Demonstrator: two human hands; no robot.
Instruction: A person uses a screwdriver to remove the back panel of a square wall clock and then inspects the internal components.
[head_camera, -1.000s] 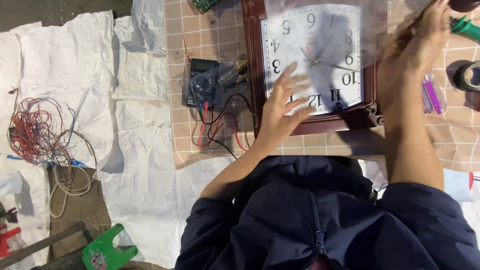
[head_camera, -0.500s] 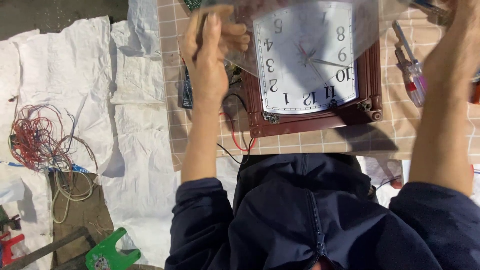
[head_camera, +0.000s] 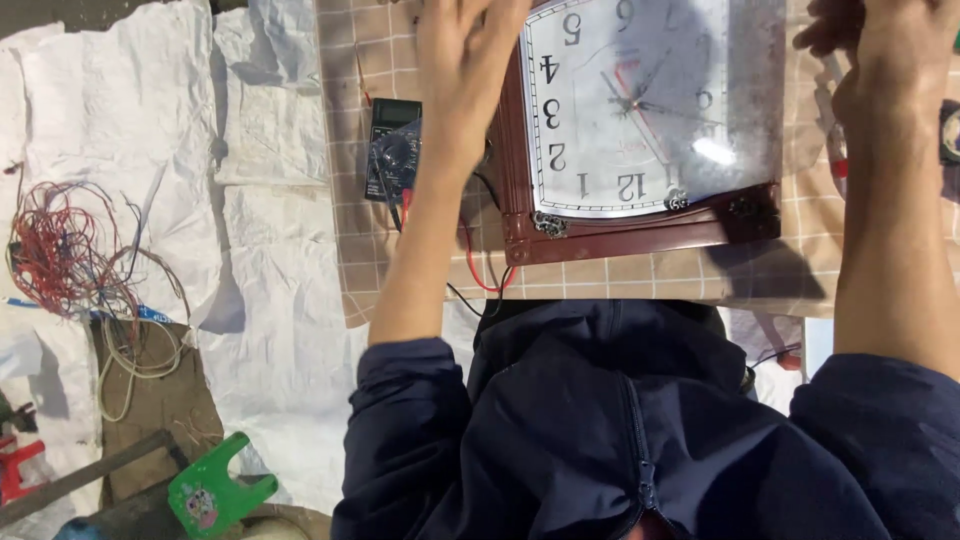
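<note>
Wall clock (head_camera: 640, 120) flat on the checkered worktop (head_camera: 620, 270).
Left hand (head_camera: 465, 70) hovers spread and empty by its frame; right hand's (head_camera: 890, 60) grip cannot be told. Rigid, glass-fronted, fragile: hold the wooden frame.

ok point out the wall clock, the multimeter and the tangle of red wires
wall clock (head_camera: 640, 120), head view, on the white dial near the centre
multimeter (head_camera: 392, 150), head view, on its dark body left of the forearm
tangle of red wires (head_camera: 60, 245), head view, on the middle of the bundle
</note>
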